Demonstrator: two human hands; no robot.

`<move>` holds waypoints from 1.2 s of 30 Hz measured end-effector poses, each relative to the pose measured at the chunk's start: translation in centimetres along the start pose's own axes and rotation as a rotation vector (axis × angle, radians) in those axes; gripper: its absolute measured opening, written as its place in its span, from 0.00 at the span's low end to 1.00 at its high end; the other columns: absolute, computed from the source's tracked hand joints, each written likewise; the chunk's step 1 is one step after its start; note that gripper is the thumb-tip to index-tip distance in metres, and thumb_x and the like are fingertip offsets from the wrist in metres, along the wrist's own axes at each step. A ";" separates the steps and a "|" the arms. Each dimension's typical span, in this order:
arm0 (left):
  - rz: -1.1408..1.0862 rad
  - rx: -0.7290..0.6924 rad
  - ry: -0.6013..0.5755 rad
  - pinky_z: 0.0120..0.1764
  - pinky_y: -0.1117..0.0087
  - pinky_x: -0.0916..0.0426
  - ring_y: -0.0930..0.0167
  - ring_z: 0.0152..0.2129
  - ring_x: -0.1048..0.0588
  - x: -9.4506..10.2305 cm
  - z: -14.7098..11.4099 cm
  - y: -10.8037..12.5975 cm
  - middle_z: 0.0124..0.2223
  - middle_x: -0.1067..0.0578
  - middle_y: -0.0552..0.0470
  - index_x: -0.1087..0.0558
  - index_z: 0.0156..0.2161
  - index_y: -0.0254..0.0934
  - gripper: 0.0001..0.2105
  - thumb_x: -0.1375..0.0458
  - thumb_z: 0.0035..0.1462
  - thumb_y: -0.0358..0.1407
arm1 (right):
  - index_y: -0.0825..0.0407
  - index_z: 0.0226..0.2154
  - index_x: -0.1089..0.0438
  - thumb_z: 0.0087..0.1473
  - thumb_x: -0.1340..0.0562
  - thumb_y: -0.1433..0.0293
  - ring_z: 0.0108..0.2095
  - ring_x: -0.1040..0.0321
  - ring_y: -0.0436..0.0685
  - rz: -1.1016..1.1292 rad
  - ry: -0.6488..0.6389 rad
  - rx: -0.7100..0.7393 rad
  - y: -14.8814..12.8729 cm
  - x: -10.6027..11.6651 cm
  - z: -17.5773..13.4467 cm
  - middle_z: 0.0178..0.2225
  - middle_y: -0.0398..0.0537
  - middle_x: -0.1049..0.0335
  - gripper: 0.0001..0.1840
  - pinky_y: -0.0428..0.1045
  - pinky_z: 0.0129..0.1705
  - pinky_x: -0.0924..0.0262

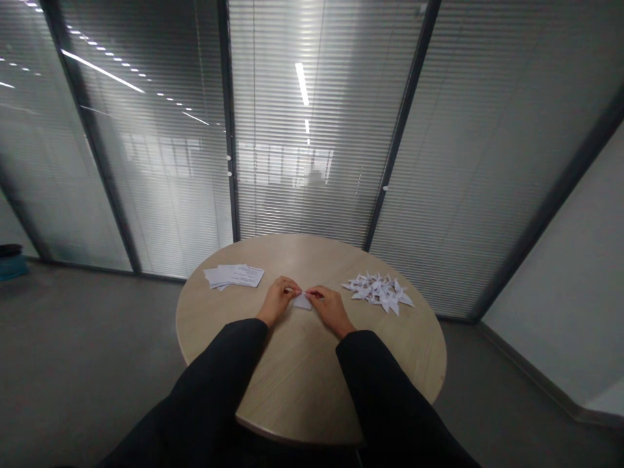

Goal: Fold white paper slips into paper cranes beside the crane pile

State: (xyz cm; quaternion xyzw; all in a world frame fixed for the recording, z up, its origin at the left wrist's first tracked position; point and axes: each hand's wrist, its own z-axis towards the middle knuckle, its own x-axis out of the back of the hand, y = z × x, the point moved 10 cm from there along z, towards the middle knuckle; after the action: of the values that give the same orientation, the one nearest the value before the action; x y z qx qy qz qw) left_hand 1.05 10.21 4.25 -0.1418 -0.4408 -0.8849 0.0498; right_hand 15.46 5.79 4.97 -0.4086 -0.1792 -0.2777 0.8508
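My left hand (281, 300) and right hand (332, 309), fingers closed, pinch flat white paper (303, 302) at its twelve o'clock; I'd align edges

Single head-worn view, taken from above the wearer's sleeved forearms (221, 364), facing forward and tilted down. The round worktop (302, 370) occupies the lower centre, with the left hand (279, 300) and right hand (332, 309) below mid-frame. Wide coverage reaches the blind-covered glass partition (283, 117) beyond.

held paper (303, 302): white | slips (247, 277): white, dark print | table (302, 390): pale wood-grain | sleeves (219, 361): black | blinds (283, 201): grey-striped
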 end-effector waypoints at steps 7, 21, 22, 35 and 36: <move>-0.085 0.130 0.059 0.38 0.68 0.34 0.70 0.30 0.28 0.0 0.1 -2.5 0.30 0.26 0.50 0.27 0.27 0.35 0.02 0.39 0.46 0.32 | 0.52 0.29 0.27 0.52 0.41 0.67 0.31 0.30 0.54 -0.008 0.034 -0.042 0.8 0.8 0.1 0.30 0.47 0.25 0.08 0.49 0.38 0.37; -0.066 0.108 0.010 0.36 0.69 0.35 0.70 0.30 0.30 -0.7 -0.4 -1.2 0.29 0.28 0.51 0.28 0.27 0.35 0.04 0.40 0.47 0.34 | 0.51 0.27 0.30 0.52 0.43 0.69 0.32 0.32 0.54 -0.048 0.027 0.057 -0.8 0.4 0.0 0.29 0.47 0.28 0.07 0.49 0.38 0.40; -0.072 0.119 0.028 0.36 0.69 0.36 0.70 0.30 0.30 -0.5 -0.3 -1.5 0.29 0.29 0.51 0.29 0.27 0.35 0.04 0.40 0.47 0.34 | 0.52 0.27 0.30 0.51 0.43 0.69 0.32 0.32 0.54 -0.042 0.036 0.050 -0.7 0.6 0.0 0.29 0.47 0.28 0.07 0.49 0.38 0.40; -0.574 0.494 0.187 0.35 0.68 0.33 0.70 0.28 0.27 0.3 -1.5 -5.3 0.29 0.26 0.49 0.28 0.26 0.32 0.18 0.33 0.34 0.45 | 0.52 0.28 0.31 0.48 0.42 0.62 0.31 0.32 0.55 0.129 0.215 -0.199 4.3 2.7 -0.1 0.28 0.47 0.28 0.10 0.50 0.37 0.39; -0.598 0.508 0.152 0.35 0.68 0.33 0.70 0.29 0.27 -0.2 -1.6 -5.1 0.30 0.25 0.48 0.27 0.27 0.32 0.18 0.33 0.34 0.45 | 0.52 0.31 0.30 0.48 0.42 0.61 0.32 0.31 0.55 0.180 0.166 -0.196 4.2 2.1 0.0 0.30 0.47 0.27 0.12 0.50 0.38 0.38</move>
State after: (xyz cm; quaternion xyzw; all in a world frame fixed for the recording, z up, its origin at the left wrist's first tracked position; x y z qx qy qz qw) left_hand -0.20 11.98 -0.62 0.0755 -0.6626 -0.7311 -0.1441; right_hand 19.66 7.23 3.60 -0.4799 -0.0429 -0.2495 0.8400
